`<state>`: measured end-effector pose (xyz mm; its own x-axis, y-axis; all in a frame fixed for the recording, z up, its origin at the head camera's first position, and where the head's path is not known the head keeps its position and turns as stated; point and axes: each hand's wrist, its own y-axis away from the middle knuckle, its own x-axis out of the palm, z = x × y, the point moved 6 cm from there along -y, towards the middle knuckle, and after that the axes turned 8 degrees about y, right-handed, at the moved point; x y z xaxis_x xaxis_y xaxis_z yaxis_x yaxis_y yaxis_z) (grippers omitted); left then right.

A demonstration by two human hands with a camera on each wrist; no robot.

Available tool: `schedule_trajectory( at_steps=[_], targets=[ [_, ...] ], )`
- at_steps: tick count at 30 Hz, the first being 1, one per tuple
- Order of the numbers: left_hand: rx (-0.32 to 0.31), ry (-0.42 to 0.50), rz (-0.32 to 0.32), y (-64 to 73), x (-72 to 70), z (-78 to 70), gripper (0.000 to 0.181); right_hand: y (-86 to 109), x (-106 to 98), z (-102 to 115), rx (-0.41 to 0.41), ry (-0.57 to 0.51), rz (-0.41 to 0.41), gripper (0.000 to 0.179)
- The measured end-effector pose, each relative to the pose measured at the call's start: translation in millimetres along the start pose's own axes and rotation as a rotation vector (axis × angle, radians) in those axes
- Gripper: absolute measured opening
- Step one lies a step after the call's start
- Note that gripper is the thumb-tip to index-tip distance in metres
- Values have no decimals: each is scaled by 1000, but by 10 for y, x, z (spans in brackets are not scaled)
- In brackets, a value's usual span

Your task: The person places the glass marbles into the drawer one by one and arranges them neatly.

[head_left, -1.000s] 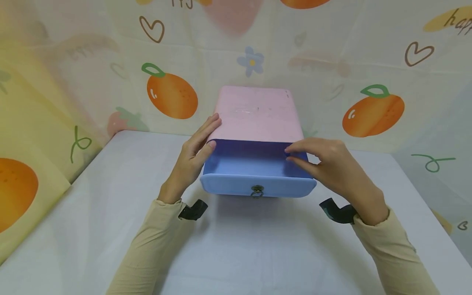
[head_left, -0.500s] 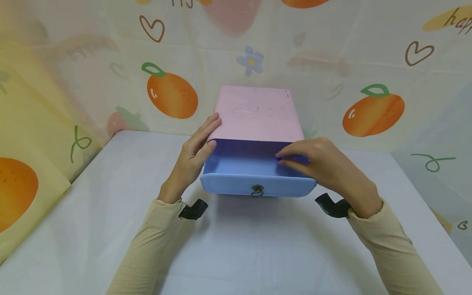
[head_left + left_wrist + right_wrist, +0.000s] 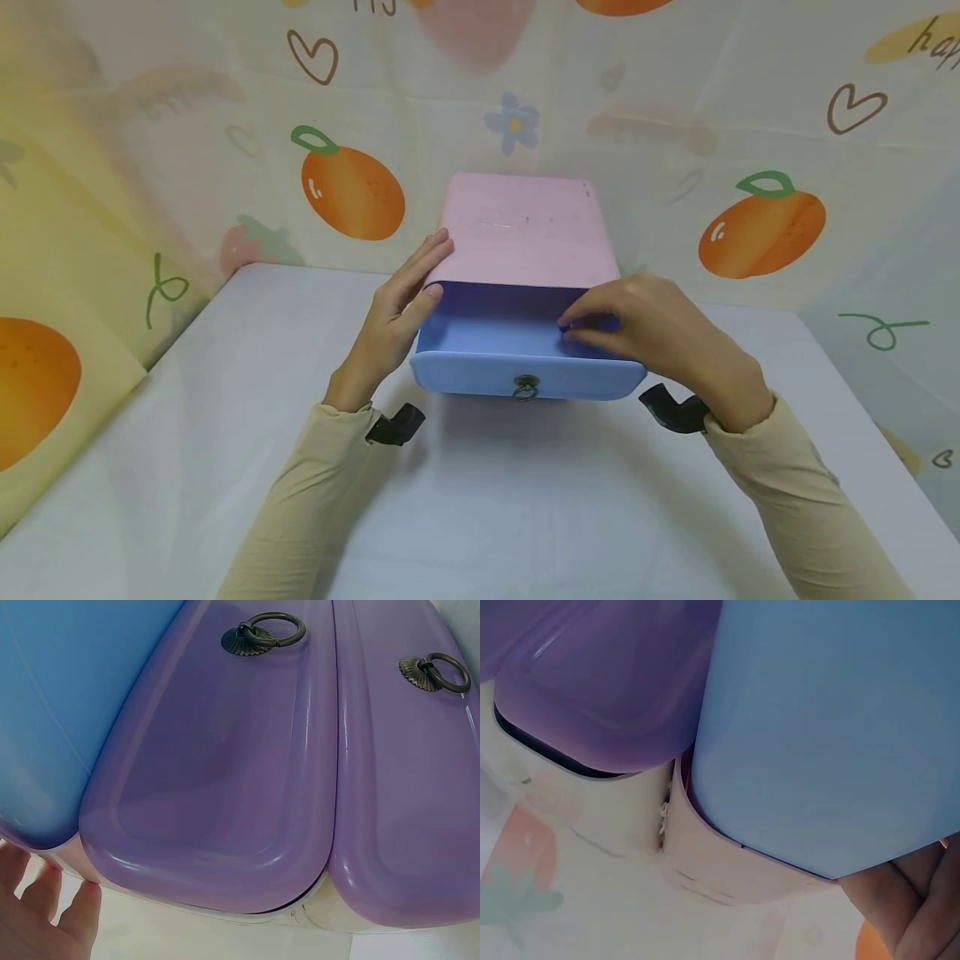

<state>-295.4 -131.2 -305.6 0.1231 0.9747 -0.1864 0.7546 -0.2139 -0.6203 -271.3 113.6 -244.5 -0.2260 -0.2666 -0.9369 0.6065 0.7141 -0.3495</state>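
Observation:
A small drawer cabinet with a pink top (image 3: 525,233) stands mid-table in the head view. Its blue top drawer (image 3: 480,373), with a ring pull (image 3: 526,387), is pulled out. My left hand (image 3: 386,325) rests with extended fingers against the cabinet's left side; its fingertips (image 3: 45,889) also show in the left wrist view. My right hand (image 3: 652,333) reaches over the drawer's right side, thumb and forefinger pinching a small dark blue object (image 3: 564,327) inside; its kind is too small to tell. The drawer hides most of this hand (image 3: 907,900) in the right wrist view.
Below the blue drawer are purple drawers (image 3: 210,765) with ring pulls, closed. A white cloth covers the table (image 3: 510,508). A printed fabric backdrop (image 3: 630,75) hangs right behind the cabinet.
My right hand has moved left and a little further into the drawer, its fingertips still together. The left hand, the cabinet and the drawer have stayed put.

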Motion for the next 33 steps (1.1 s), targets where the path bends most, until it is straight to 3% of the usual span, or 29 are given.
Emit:
schedule_trajectory(
  at_steps=[13,23,33],
  targets=[
    [2,-13,-2,0,4,-2,49,0,10,-8,-6,13,8,17],
    [-10,-7,-3,9,4,6,49,89,-53,4,-106,-109,-119,25],
    [-12,1,0,5,9,-7,49,272,-198,-28,-88,-115,-230,37]
  ],
)
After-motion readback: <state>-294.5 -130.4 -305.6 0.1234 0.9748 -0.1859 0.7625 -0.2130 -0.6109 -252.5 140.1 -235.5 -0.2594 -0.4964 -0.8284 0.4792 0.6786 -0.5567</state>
